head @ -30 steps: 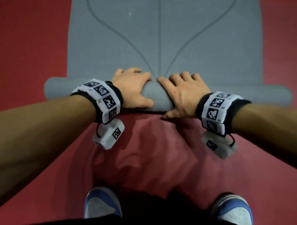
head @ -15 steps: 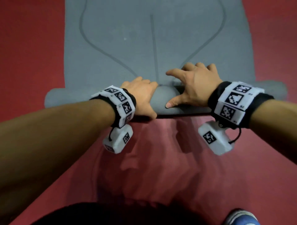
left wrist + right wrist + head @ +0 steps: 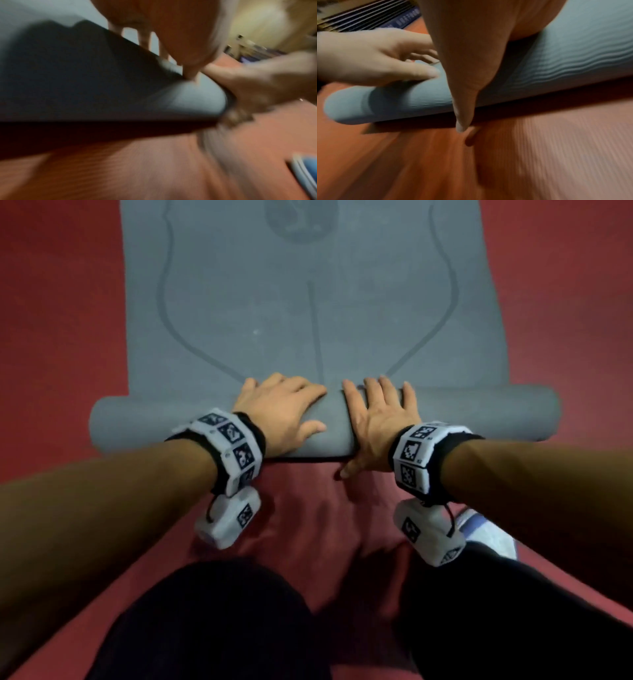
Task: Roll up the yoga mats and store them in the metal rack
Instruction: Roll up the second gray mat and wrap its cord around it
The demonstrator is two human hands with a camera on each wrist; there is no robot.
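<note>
A grey yoga mat lies on the red floor, its near end wound into a thick roll (image 3: 137,422) and its flat part (image 3: 308,302) stretching away from me. My left hand (image 3: 284,412) and right hand (image 3: 380,412) press side by side on the middle of the roll, fingers straight and reaching over its top. The right thumb (image 3: 465,81) points down the near side of the roll (image 3: 556,67) to the floor. The left wrist view is blurred and shows the roll (image 3: 188,98) under my palm. No metal rack is in view.
Red ribbed flooring (image 3: 51,337) surrounds the mat. My knees in black trousers (image 3: 222,611) are close behind the roll, a blue and white shoe (image 3: 486,532) to the right. Flat dark items (image 3: 368,17) are stacked by a far wall.
The roll has moved away from me along the mat and grown thicker. My right hand came back from the far side onto the top of the roll. My knees moved forward.
</note>
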